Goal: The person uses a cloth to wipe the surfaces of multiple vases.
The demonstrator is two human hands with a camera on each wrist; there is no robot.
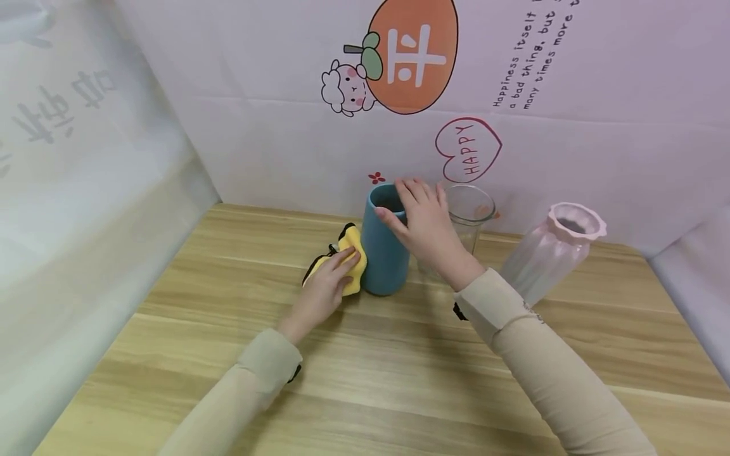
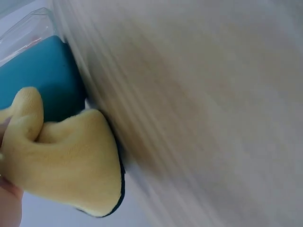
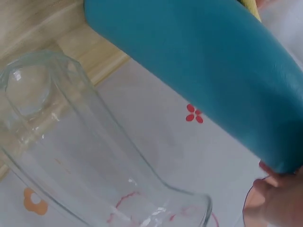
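A tall blue vase (image 1: 385, 256) stands upright on the wooden table in the head view. My right hand (image 1: 430, 231) grips its rim from the right, thumb at the front edge and fingers over the far side. On the vase's left side, my left hand (image 1: 326, 286) holds a bunched yellow cloth (image 1: 357, 275) with black edging against the wall. The left wrist view shows the cloth (image 2: 71, 161) folded up close beside the vase (image 2: 47, 71), low near its base. In the right wrist view, fingertips (image 3: 271, 172) touch the vase's rim end.
Right behind my right hand stands a clear glass vase (image 1: 466, 235), partly hidden by that hand. Farther right is a pink and white fluted vase (image 1: 547, 259), its lower part covered by my sleeve. A printed white sheet (image 1: 274, 145) hangs behind the table (image 1: 365, 367).
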